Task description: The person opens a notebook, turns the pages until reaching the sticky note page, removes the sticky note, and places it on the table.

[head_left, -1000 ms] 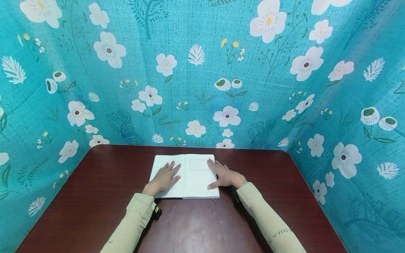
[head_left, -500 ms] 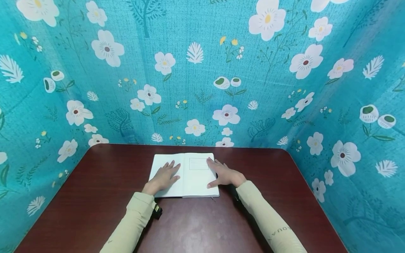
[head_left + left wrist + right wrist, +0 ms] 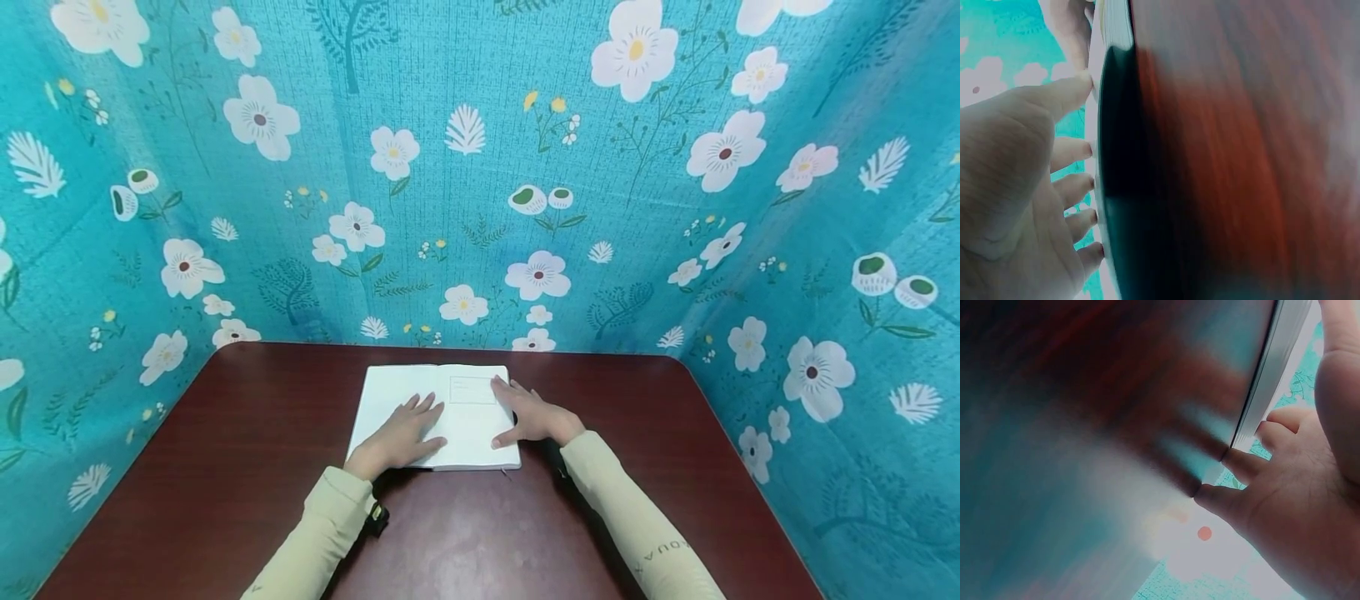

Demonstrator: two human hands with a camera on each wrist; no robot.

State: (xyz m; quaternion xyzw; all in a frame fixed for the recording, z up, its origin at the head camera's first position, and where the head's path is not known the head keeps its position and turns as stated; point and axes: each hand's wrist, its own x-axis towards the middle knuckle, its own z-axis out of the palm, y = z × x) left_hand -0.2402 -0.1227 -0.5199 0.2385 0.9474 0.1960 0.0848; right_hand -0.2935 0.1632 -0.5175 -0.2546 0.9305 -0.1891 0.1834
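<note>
An open notebook (image 3: 472, 437) lies flat on the table, its right page bearing a printed box near the top. My left hand (image 3: 401, 435) rests on the left page, fingers spread, with thumb and fingertips close to the centre fold. In the left wrist view, the fingertips (image 3: 1088, 217) touch the page, and the dark cover's edge bows over a shadowed gap. My right hand (image 3: 534, 417) lies at the right page's outer edge, thumb on the paper. In the right wrist view, two of its fingers (image 3: 1216, 500) reach the table beside the page block (image 3: 1272, 375).
The dark red-brown table (image 3: 465, 542) extends around the notebook. A thin ribbon end (image 3: 506, 475) pokes out below the right page. Blue flowered cloth (image 3: 465, 225) hangs behind and at both sides. A small black device (image 3: 377, 518) is under the left wrist.
My left hand has slid right across the left page, toward the centre fold. The right hand has stayed at the right edge, and the notebook lies in the same place.
</note>
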